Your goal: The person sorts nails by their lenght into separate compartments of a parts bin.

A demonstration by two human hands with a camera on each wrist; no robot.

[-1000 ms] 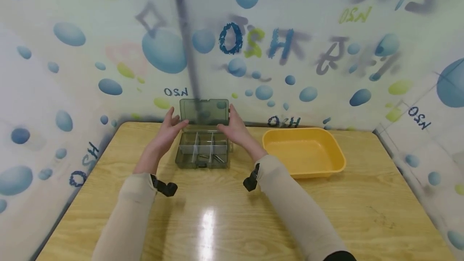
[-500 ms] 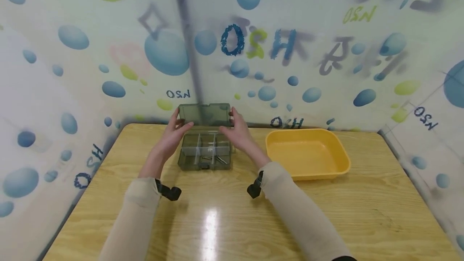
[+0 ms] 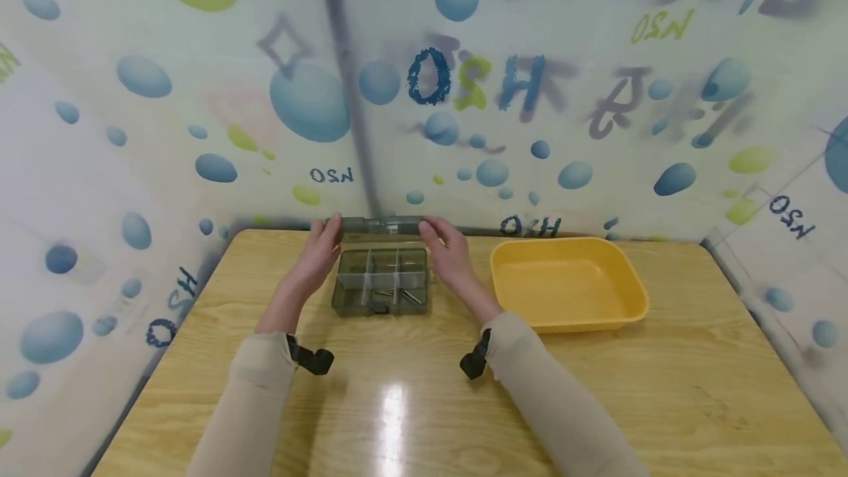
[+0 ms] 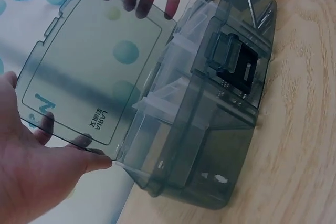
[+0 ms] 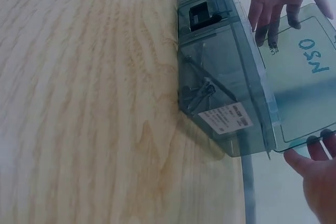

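A grey-green see-through compartment box (image 3: 351, 306) stands on the table, its hinged lid (image 3: 380, 225) raised at the back. My left hand (image 3: 318, 260) holds the lid's left edge, thumb in front and fingers behind, as the left wrist view shows. At the opposite edge, my right hand (image 3: 456, 256) grips the lid between thumb and fingers. Clear dividers (image 4: 163, 100) split the box into several compartments. Thin metal pieces like screws (image 5: 202, 90) lie in the front compartments toward the right. A black latch (image 4: 244, 66) sits on the front wall.
To the right of the box is a yellow plastic tray (image 3: 570, 282). The wooden table (image 3: 424, 403) meets a wall (image 3: 596, 94) printed with blue and green drops close behind the lid. A white label (image 5: 226, 118) is on the box's right end.
The lid has tipped forward from upright and now shows nearly edge-on in the head view. Both hands have moved with it, keeping to its side edges. The box and tray have stayed in place.
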